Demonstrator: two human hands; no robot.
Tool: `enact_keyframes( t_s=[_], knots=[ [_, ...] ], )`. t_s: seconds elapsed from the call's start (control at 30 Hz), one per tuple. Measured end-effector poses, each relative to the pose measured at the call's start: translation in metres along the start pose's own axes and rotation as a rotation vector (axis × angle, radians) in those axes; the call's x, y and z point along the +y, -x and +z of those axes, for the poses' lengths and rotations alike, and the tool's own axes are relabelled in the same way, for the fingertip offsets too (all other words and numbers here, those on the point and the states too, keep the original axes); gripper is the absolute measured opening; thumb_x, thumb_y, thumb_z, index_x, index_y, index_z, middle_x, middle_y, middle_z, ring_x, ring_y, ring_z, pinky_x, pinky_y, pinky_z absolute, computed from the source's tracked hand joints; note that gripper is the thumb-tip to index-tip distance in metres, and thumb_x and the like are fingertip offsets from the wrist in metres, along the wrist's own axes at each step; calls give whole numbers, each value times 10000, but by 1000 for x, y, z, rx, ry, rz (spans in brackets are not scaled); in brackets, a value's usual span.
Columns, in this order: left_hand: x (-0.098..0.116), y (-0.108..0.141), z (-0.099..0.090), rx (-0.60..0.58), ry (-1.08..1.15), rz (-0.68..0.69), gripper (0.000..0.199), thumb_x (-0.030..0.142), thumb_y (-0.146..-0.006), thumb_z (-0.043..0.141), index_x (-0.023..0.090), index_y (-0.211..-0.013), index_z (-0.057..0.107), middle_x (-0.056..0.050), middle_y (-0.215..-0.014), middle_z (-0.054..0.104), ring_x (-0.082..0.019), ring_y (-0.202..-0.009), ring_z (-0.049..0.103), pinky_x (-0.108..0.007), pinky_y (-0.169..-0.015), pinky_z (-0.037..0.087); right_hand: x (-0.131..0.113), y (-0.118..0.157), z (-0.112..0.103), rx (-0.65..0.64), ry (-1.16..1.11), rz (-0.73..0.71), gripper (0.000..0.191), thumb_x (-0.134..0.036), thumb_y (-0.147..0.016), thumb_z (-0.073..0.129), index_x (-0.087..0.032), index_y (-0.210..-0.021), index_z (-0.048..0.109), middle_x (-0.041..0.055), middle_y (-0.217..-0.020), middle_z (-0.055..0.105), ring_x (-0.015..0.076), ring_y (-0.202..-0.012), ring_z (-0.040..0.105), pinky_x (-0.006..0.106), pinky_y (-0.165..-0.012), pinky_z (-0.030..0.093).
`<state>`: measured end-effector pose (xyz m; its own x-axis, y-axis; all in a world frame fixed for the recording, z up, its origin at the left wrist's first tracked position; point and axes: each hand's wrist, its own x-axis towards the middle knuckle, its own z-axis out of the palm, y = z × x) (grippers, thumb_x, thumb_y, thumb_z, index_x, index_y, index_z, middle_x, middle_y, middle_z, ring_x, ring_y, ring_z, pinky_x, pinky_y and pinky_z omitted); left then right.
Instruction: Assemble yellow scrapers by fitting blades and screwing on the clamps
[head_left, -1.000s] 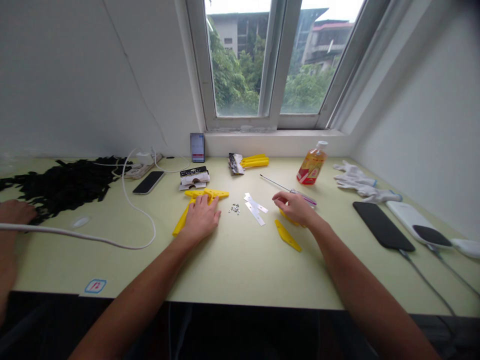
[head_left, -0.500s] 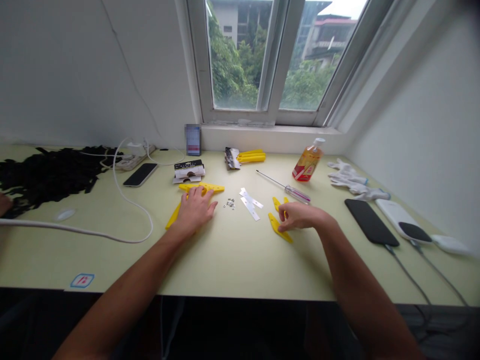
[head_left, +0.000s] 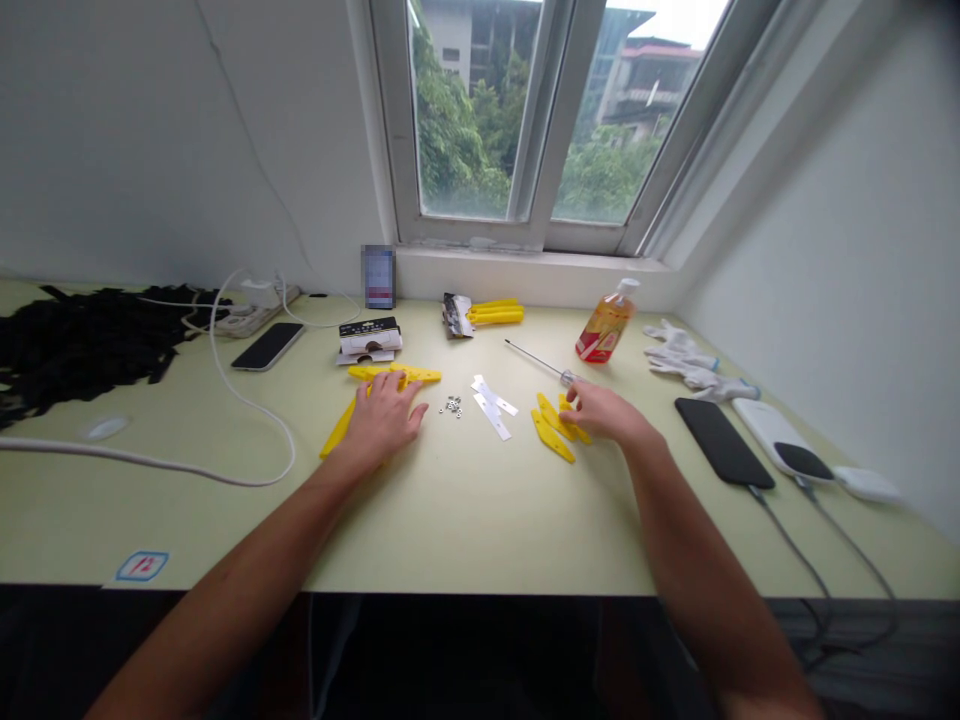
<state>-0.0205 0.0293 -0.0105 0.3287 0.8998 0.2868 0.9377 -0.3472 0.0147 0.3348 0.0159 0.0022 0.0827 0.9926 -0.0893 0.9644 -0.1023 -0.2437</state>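
Observation:
My left hand point(head_left: 384, 415) lies palm down with its fingers spread over flat yellow plastic pieces point(head_left: 424, 375). Another yellow strip point(head_left: 337, 430) sticks out from beneath that wrist. On the right, my right hand point(head_left: 606, 410) has its fingers curled and pinched at a yellow plastic piece point(head_left: 564, 402), partly hidden by the fingertips. A slanted yellow plate with holes point(head_left: 553, 436) lies just left of those fingers. Between my hands are a small heap of metal nuts or screws point(head_left: 453, 405) and several thin white strips point(head_left: 492, 408), some crossed.
A screwdriver point(head_left: 536, 360) lies beyond my right hand, its handle partly covered. Behind stand a drink bottle point(head_left: 606, 322) and yellow-handled tool point(head_left: 496, 313). Phones point(head_left: 724, 440), gloves point(head_left: 686, 362) and cables are at right; a black pile point(head_left: 97, 335) and white cable point(head_left: 281, 425) at left.
My right hand has shifted away from the front yellow plate to the pieces behind it, which now lie closer together. My left hand stays in place. The view has turned slightly.

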Motion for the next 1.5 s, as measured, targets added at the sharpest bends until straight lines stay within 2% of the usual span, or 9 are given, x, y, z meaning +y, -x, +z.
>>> enact_keyframes(
  t_s=[0.47, 0.57, 0.7, 0.93, 1.1, 1.2, 1.3, 1.37, 1.5],
  knots=[
    [2, 1, -2, 9, -5, -1, 392, 396, -932, 476, 247, -1271, 602, -124, -1310, 541, -311, -1230, 456, -502, -1045, 333, -3, 0, 3, -77, -31, -61, 384, -406, -804, 566, -208, -1133, 567, 86, -985, 698, 203, -811, 648, 279, -647, 439],
    [1, 1, -1, 16, -18, 13, 393, 391, -933, 476, 233, -1267, 607, -129, -1299, 550, -308, -1210, 468, -492, -1027, 347, -14, 3, 7, -97, -27, -74, 534, -477, -798, 591, -201, -1251, 531, 113, -1065, 690, 236, -872, 653, 301, -686, 446],
    [0, 1, 0, 24, -21, 27, 397, 392, -933, 481, 222, -1266, 612, -130, -1298, 555, -306, -1209, 472, -482, -1027, 344, -31, 8, 12, -37, 28, -24, 776, -628, -830, 497, -210, -1462, 330, 176, -1271, 597, 319, -1083, 612, 374, -791, 455],
    [1, 2, -1, 33, -19, 27, 391, 385, -929, 491, 216, -1257, 622, -138, -1286, 562, -319, -1194, 489, -496, -1008, 360, -33, 7, 12, -78, 73, -6, 627, -445, -860, 506, -238, -1440, 385, 142, -1241, 620, 302, -1095, 613, 378, -861, 444],
    [-1, 2, 0, 52, 14, 2, 355, 363, -925, 496, 190, -1194, 652, -140, -1222, 601, -324, -1141, 523, -506, -978, 390, -31, 12, 5, -76, 59, -11, 785, -635, -823, 509, -231, -1471, 329, 161, -1251, 586, 317, -1099, 602, 393, -878, 444],
    [-4, -3, -1, 97, 78, -6, 313, 321, -918, 508, 164, -1132, 672, -141, -1181, 624, -320, -1107, 546, -510, -970, 409, -33, 15, 4, -132, 70, -49, 889, -624, -729, 641, -270, -1482, 326, 155, -1232, 561, 315, -1059, 610, 394, -873, 448],
    [5, -3, -16, 186, 280, 59, 269, 272, -919, 512, 166, -1104, 674, -126, -1146, 641, -290, -1097, 566, -489, -991, 427, -31, 14, 6, -139, 49, -59, 893, -562, -719, 678, -254, -1483, 334, 155, -1205, 563, 312, -1048, 610, 386, -866, 455],
    [22, 8, -38, 236, 519, 188, 268, 254, -931, 504, 187, -1141, 657, -111, -1160, 641, -261, -1120, 574, -461, -1010, 442, -29, 11, 8, -124, 28, -65, 862, -556, -732, 670, -253, -1473, 351, 145, -1187, 577, 304, -1046, 611, 373, -862, 460],
    [57, 71, -94, 72, 1026, 594, 495, 283, -944, 509, 230, -1432, 450, -127, -1346, 564, -265, -1251, 538, -418, -1054, 454, -21, 5, 12, -112, 15, -87, 814, -565, -760, 645, -264, -1461, 362, 120, -1171, 602, 276, -1050, 611, 344, -870, 462]
  ],
)
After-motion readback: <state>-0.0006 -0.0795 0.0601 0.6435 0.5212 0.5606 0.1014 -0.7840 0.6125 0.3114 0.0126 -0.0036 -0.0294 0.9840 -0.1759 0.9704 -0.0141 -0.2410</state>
